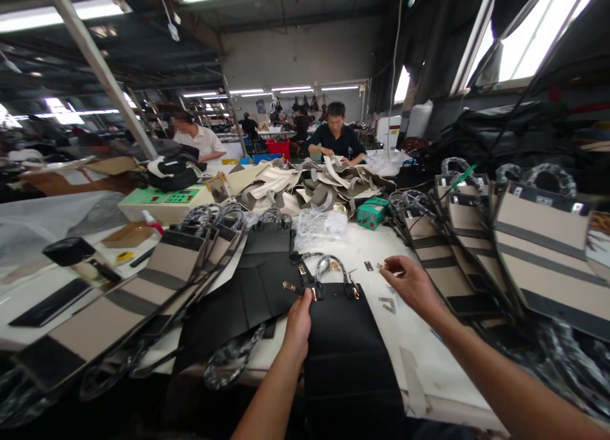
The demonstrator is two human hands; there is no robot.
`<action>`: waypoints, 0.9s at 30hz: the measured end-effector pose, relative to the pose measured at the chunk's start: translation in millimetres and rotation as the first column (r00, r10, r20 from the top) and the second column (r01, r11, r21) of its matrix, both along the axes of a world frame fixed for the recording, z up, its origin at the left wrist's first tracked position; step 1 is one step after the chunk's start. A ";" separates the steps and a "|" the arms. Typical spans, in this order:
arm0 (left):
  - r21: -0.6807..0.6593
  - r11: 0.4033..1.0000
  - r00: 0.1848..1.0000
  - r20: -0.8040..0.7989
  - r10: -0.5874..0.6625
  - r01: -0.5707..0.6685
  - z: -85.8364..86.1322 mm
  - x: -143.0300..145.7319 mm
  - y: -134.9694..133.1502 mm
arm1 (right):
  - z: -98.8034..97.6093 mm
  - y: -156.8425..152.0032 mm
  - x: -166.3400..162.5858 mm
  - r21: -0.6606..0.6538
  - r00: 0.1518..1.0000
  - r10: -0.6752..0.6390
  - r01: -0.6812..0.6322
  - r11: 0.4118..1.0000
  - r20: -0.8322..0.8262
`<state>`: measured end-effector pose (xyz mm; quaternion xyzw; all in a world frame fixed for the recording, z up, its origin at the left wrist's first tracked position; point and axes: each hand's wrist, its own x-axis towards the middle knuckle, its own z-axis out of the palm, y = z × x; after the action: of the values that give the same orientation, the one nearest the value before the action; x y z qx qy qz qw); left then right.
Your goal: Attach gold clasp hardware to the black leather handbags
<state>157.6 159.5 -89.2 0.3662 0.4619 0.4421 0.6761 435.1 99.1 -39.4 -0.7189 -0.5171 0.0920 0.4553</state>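
My left hand (299,322) grips the upper edge of a black bag panel (343,344), close to a gold-coloured fitting. The panel has a plastic-wrapped handle (333,262) fixed along its top with gold hardware. Beside it on the left lies another black bag panel (238,287), with a gold-coloured clasp (289,286) near its edge. Over the white table my right hand (412,282) is closed, fingertips pinched on a small gold-coloured metal piece (380,266) whose exact shape is unclear. Near those fingers lie a small dark plate (368,266) and a grey angular piece (387,304).
Bag panels with wrapped handles lean in stacks at left (157,281) and right (538,249). A green box with knobs (372,212), clear plastic (319,227) and heaped beige pieces (305,185) lie farther back. A co-worker (337,138) sits beyond the heap.
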 end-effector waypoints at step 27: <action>0.330 0.930 0.983 -0.032 0.183 -0.162 -9.7 20.2 -24.7 | -72.8 55.0 -104.5 0.059 0.791 0.604 -0.601 0.797 -0.098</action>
<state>177.8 134.8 -98.9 0.4444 0.4335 0.5585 0.5502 330.6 154.1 -112.2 -0.5048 -0.6939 0.2657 0.4394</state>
